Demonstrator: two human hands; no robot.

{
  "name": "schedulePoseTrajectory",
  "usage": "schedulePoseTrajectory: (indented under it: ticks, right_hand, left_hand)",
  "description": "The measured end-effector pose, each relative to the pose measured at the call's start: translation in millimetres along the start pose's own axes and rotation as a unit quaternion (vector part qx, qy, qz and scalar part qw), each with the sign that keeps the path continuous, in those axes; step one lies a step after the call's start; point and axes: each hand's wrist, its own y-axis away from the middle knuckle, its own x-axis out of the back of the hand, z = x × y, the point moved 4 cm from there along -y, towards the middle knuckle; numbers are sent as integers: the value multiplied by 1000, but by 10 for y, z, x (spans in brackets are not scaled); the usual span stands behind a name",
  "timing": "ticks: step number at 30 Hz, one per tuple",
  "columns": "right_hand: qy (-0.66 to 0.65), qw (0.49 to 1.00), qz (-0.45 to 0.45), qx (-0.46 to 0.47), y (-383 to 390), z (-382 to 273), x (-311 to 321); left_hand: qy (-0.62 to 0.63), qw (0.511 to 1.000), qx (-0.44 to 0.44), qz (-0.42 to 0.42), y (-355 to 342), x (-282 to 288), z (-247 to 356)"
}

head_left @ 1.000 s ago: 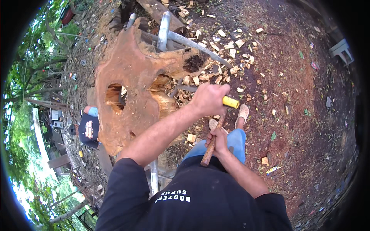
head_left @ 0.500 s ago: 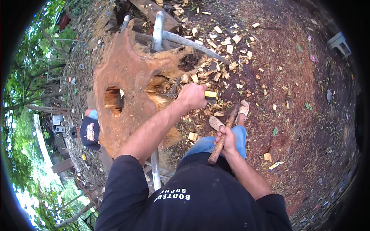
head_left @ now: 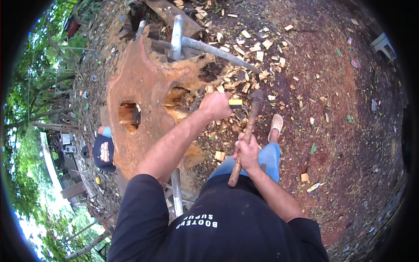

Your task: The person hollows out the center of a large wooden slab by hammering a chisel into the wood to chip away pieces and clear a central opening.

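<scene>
My left hand (head_left: 215, 106) is closed around a chisel (head_left: 235, 104) with a yellow and black handle. The handle's end sticks out to the right of my fist, and the blade points left at a carved notch in the edge of a large reddish-brown wood slab (head_left: 150, 85). Whether the tip touches the wood I cannot tell. My right hand (head_left: 247, 151) grips a hammer (head_left: 235, 175) by its long wooden handle. The hammer's dark, slightly blurred head is up beside the chisel's butt, a small gap to its right.
A squarish hole (head_left: 129, 115) goes through the slab, which rests on metal pipes (head_left: 176, 37). Wood chips (head_left: 259, 56) litter the ground. Another person (head_left: 103, 150) is low beyond the slab's left edge. A pale plastic stool (head_left: 384, 47) stands at far right.
The hammer has swung up and left, bringing its head from near my feet to beside the chisel's butt. My right hand moved slightly left; my left hand shifted a little.
</scene>
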Motion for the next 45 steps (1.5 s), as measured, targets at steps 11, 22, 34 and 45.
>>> schedulePoseTrajectory:
  ticks: [11,22,34,45]
  right_hand:
    - [-101,993,-2,-55,187,346,-262]
    - [-69,995,-15,-69,357,448,-376]
    - [-103,990,-17,-96,317,538,-446]
    - [-108,983,-73,-129,371,600,-476]
  left_hand:
    - [-61,997,-42,-15,93,-228,-4]
    - [-89,993,-41,-61,173,-273,25]
    - [-110,990,-39,-73,244,-284,13]
    - [-118,989,-80,-48,268,-381,-116]
